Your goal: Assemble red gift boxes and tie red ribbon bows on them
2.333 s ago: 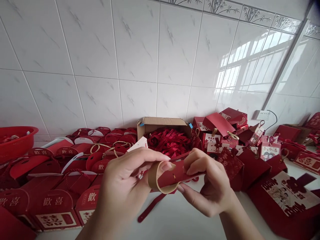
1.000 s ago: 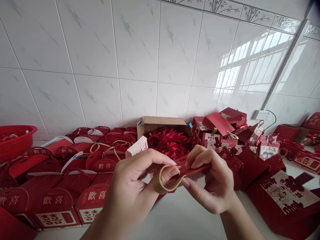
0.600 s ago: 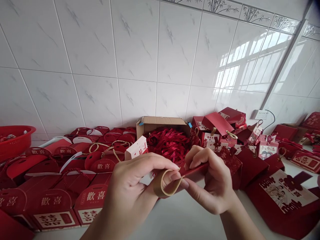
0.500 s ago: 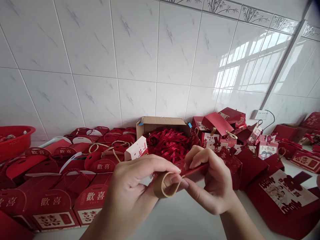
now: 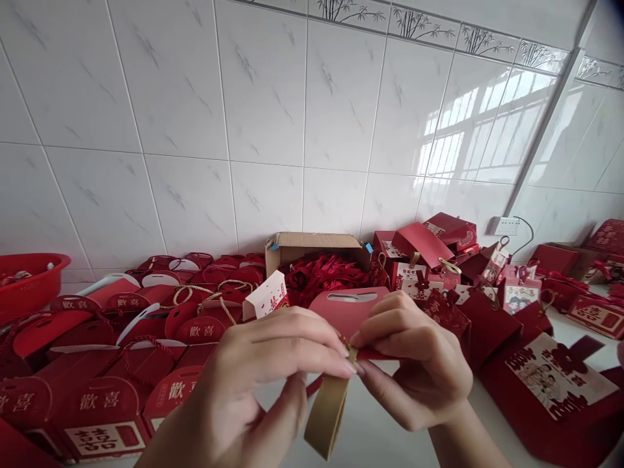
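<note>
Fingertips of my left hand (image 5: 270, 361) pinch the upper end of a folded gold ribbon (image 5: 326, 416), whose loop hangs down below them. Opposite, my right hand (image 5: 419, 364) has its thumb and fingers closed on the edge of a red gift box (image 5: 336, 315), right where the ribbon's end meets it. A pale red flap with a long slot stands up behind the fingers. Most of that box is hidden by both hands, and the exact joint between ribbon and box is covered by the fingertips.
A cardboard carton (image 5: 316, 242) of dark red ribbons (image 5: 324, 276) stands against the tiled wall. Rows of red gift boxes (image 5: 104, 403) fill the left; more red boxes (image 5: 546, 390) lie on the right. A red basin (image 5: 34, 286) is far left, a socket (image 5: 504, 226) at right.
The gold loop has swung from around my left fingers to hanging below them. The box's slotted flap has come up into view behind my hands.
</note>
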The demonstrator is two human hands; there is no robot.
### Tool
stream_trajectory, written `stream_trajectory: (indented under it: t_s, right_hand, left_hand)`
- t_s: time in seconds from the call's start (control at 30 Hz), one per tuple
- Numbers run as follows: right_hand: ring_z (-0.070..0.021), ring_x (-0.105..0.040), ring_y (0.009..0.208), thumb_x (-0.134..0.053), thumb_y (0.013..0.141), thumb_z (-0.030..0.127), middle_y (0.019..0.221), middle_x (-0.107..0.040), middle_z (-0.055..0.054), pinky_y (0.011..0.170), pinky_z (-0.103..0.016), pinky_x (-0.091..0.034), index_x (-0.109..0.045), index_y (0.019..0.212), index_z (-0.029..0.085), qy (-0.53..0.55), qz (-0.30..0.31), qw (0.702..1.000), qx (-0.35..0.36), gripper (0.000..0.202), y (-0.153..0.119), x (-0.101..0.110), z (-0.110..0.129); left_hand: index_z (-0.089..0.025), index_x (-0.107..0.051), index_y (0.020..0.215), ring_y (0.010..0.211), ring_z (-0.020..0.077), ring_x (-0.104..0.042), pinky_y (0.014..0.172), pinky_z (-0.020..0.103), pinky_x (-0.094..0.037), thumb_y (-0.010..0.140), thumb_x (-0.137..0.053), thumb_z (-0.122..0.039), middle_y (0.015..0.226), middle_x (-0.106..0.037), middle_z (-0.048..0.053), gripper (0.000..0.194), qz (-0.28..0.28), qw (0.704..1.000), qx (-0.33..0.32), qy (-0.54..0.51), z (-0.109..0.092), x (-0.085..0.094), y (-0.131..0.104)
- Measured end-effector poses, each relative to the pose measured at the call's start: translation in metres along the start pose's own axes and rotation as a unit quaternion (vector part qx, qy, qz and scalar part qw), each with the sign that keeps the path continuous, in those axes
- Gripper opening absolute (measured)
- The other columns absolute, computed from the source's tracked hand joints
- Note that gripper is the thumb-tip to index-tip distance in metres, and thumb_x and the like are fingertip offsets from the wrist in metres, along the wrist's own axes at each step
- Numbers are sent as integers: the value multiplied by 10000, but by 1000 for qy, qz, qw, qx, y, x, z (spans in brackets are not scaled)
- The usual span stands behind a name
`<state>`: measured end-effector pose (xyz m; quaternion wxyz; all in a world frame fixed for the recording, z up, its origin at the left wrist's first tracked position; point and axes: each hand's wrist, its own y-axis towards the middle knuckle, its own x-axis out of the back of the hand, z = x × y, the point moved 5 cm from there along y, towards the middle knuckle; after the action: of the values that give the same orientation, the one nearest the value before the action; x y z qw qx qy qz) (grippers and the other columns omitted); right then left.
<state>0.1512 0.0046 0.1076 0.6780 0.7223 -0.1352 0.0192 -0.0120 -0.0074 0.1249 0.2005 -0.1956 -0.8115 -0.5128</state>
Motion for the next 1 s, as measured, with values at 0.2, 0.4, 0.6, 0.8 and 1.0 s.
stream_trajectory:
  t_s: [0.2,0.4,0.6,0.8,1.0]
  right_hand:
    - [-161,-581,601,-624,701,38,750,-686,-55,553,-338,-452,-520,854,182,-17,20,999,30,234,2,-1,5]
    - [-161,-590,589,-634,709,53,751,-693,-53,545,-341,-454,-526,851,182,-8,16,999,35,220,3,1,8]
    - [-163,-607,594,-655,717,47,757,-703,-54,536,-342,-463,-527,804,179,-29,23,998,51,203,3,5,13]
    - [-160,-606,603,-673,702,39,785,-716,-50,535,-337,-470,-524,819,186,-41,0,999,35,239,2,7,14]
    - [-153,-590,632,-661,711,22,781,-685,-43,582,-334,-481,-498,810,188,18,-33,999,-38,253,-1,2,-3]
  left_hand:
    - [-225,-681,851,912,159,-671,816,234,-525,901,-424,-87,885,-718,19,296,-71,994,81,-15,8,3,1]
    - [-224,-696,915,910,155,-643,858,245,-507,889,-494,-125,922,-678,28,227,-56,996,69,-17,8,-3,4]
    - [-229,-696,881,956,162,-634,921,264,-485,888,-506,-138,965,-677,28,211,-40,996,74,5,8,-4,1]
    - [-214,-670,966,1064,237,-617,978,349,-486,852,-534,-197,1043,-692,73,178,16,999,14,32,4,-5,4]
    - [-216,-654,943,917,164,-665,852,262,-537,811,-651,-68,905,-719,29,198,-69,988,-66,119,13,-6,7]
